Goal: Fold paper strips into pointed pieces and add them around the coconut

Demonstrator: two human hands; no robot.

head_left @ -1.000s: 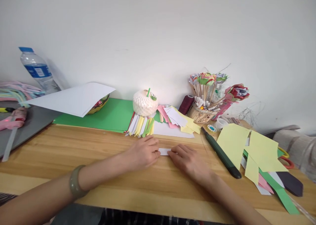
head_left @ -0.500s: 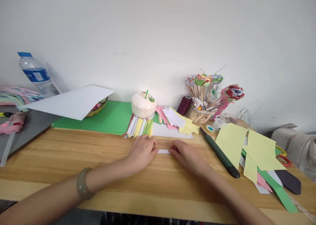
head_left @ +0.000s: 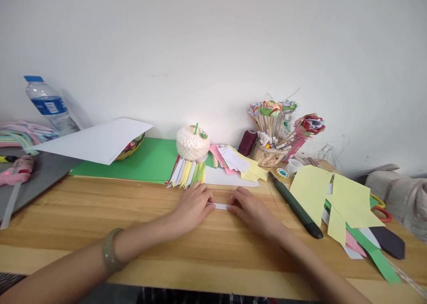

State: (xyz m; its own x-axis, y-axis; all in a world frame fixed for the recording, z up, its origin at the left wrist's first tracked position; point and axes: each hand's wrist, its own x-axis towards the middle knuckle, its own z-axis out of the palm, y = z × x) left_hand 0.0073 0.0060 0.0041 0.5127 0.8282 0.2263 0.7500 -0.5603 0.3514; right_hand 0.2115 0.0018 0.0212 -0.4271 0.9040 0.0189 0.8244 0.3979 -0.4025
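Observation:
Between my two hands a narrow white paper strip (head_left: 221, 206) lies low over the wooden table. My left hand (head_left: 194, 206) is closed on its left end, thumb and fingers pressed together. At the other end my right hand (head_left: 250, 209) pinches the strip the same way. Both ends of the paper are hidden under the fingers. Just beyond my left hand is a row of folded white, yellow and green paper pieces (head_left: 187, 173). Behind them sits a white honeycomb paper ball (head_left: 192, 144) with a green stem.
A dark green craft knife (head_left: 296, 208) and yellow paper pieces (head_left: 353, 199) lie at the right. Paper flowers on sticks stand in a wooden holder (head_left: 269, 155). Left are a water bottle (head_left: 50, 104), a pink glue gun (head_left: 18, 173) and green sheets (head_left: 150, 162).
Both hands stay on the strip, with only small shifts of the fingers. The whole view has moved slightly.

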